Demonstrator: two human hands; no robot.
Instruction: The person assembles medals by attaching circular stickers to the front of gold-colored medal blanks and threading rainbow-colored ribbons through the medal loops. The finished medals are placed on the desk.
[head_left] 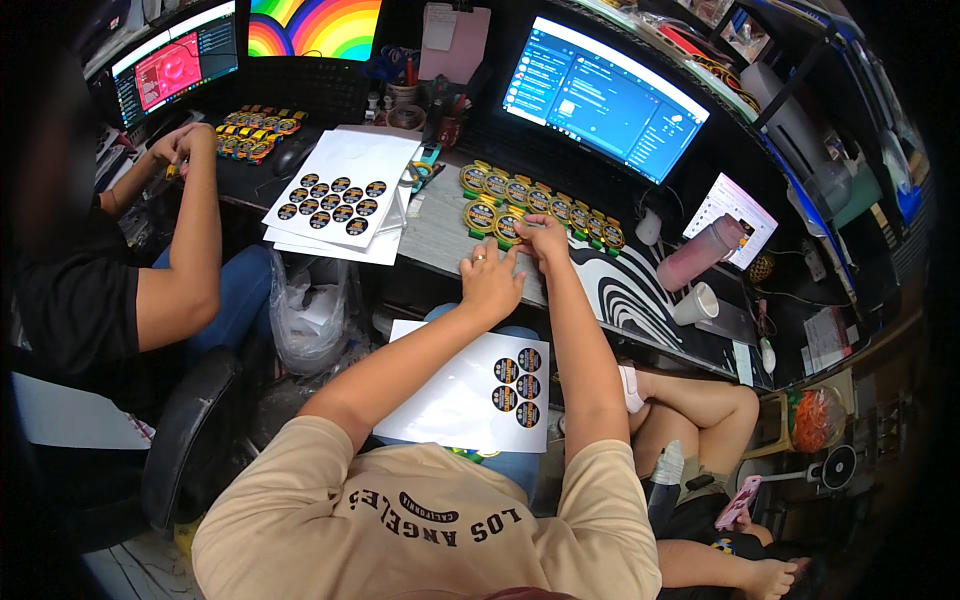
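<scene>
Two rows of round gold medals (pixel 514 190) with green and yellow edges lie on the grey desk ahead of me. My right hand (pixel 544 242) has its thumb and fingers pinched at the edge of one gold medal (pixel 507 227) in the near row. Beside it, my left hand (pixel 491 284), with a ring on one finger, reaches its fingers toward the near edge of that medal; they are apart and hold nothing I can see. Across my lap lies a white sheet (pixel 450 400) with several round black stickers (pixel 517 386) grouped at its right side.
Another sticker sheet (pixel 335 195) lies on papers at left, next to scissors (pixel 418 172). A pink bottle (pixel 690 260) and white cup (pixel 696 303) stand at right, beyond a black-and-white mat (pixel 625 295). A co-worker (pixel 150 250) sits at left; another person's legs (pixel 690 405) are at right.
</scene>
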